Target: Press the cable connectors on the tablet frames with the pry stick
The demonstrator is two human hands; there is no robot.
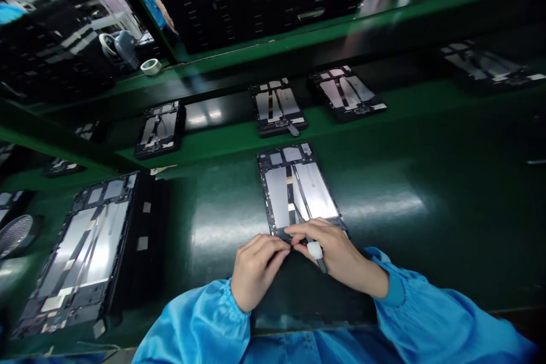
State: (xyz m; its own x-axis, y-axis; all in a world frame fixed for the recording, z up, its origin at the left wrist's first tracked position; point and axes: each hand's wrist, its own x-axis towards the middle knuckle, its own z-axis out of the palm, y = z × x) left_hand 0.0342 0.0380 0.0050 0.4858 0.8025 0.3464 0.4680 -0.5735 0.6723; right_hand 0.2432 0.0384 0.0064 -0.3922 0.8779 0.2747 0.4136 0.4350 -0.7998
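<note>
An opened tablet (pixel 315 187) lies in front of me, its silver inner face up and dark ribbon cables running along its length. At its near edge my left hand (pixel 256 268) has thumb and forefinger pinched together. My right hand (pixel 335 250) is closed at the same edge, its fingertips meeting the left ones. Whatever sits between the fingertips is too small and too covered to make out. A dark strip with a white patch (pixel 314 250) slants across the right fingers; I cannot tell if it is gripped. Both hands partly hide the tablet's lower end.
On the left rises a stack of opened tablets (pixel 91 239), near a round metallic object (pixel 19 233). More tablets (pixel 279 105) lie in a row along the green bench (pixel 405 182). A tape roll (pixel 151 66) rests on the ledge. Behind are black stacks and co-workers' sleeves.
</note>
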